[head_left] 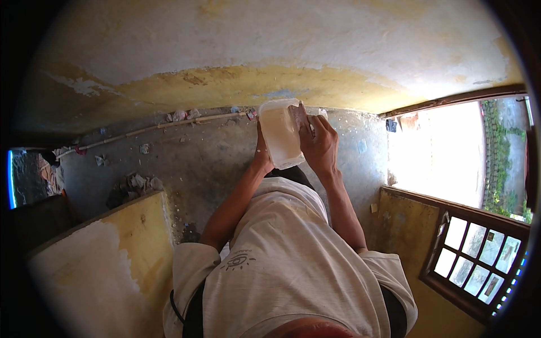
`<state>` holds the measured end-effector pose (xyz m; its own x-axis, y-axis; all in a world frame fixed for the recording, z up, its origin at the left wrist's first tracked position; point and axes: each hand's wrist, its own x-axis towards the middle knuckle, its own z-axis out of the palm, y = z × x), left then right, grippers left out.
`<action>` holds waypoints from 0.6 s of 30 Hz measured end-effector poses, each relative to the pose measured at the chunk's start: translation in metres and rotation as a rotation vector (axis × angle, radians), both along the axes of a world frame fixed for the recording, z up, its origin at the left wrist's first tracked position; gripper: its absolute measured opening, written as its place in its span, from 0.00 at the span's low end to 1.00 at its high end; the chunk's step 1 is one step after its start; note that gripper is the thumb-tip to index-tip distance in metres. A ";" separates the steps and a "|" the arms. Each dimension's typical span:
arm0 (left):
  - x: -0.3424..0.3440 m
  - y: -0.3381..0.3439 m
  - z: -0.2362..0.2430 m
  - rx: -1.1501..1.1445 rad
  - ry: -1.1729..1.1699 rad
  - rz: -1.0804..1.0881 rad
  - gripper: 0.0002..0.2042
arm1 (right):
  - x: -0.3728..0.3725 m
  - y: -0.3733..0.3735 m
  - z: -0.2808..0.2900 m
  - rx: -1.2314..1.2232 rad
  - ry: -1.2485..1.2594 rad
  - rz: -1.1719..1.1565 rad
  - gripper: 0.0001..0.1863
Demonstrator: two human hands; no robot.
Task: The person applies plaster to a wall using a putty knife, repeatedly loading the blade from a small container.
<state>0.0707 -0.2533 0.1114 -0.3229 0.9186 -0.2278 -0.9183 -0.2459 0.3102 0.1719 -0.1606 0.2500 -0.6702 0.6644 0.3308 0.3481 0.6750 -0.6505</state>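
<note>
In front of my chest, my left hand (261, 153) is closed round the left side of a clear plastic tub (289, 163). A smooth, cream-coloured paste (277, 134) fills much of the tub. My right hand (320, 147) grips a flat, reddish-brown scraper (297, 116) at the tub's right rim, its lower edge against or just over the paste. Pale smears mark the right fingers. The left fingers are mostly hidden behind the tub.
Ahead rises a wall (225, 45) with patchy yellow paint and a whitish coat. A long pole (169, 124) lies along its foot, among scraps of litter. A low wall (141, 231) and crumpled bags (138, 186) are at left; a bright doorway (437, 152) and a paned window (476, 256) at right.
</note>
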 end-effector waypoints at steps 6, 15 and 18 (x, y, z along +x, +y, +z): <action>0.007 0.009 -0.002 -0.054 -0.016 0.022 0.37 | -0.016 -0.018 -0.003 -0.079 0.031 0.058 0.05; 0.004 -0.001 0.002 0.040 0.005 -0.007 0.38 | -0.002 0.004 0.003 -0.068 -0.068 -0.057 0.10; 0.006 0.002 0.001 -0.018 0.031 -0.002 0.38 | -0.009 -0.010 0.002 -0.082 -0.048 -0.003 0.10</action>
